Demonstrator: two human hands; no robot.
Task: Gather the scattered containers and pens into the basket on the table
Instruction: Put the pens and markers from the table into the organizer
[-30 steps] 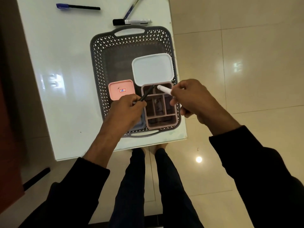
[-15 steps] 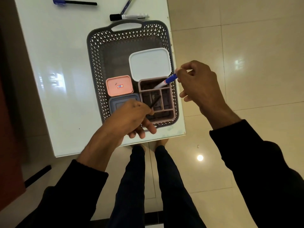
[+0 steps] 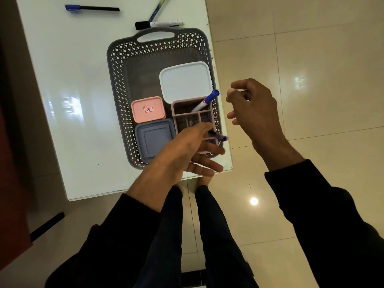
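Observation:
A grey perforated basket lies on the white table. Inside it are a white lidded container, a small pink one, a grey-blue one and a pink divided organizer. A white marker with a blue cap leans in the organizer's far compartment, its cap over the basket rim. My left hand hovers over the basket's near right corner, pinching a black pen with a blue cap at its fingertips, other fingers spread. My right hand hangs to the right of the basket, loosely curled and holding nothing.
Beyond the basket, the table holds a black pen with a blue cap, a white marker with a black cap and a blue pen. The table's right edge runs just past the basket, with tiled floor beyond.
My right hand let go of the blue-capped white marker, which now leans in the organizer, and drew back to the right. My left hand shifted right with its black pen.

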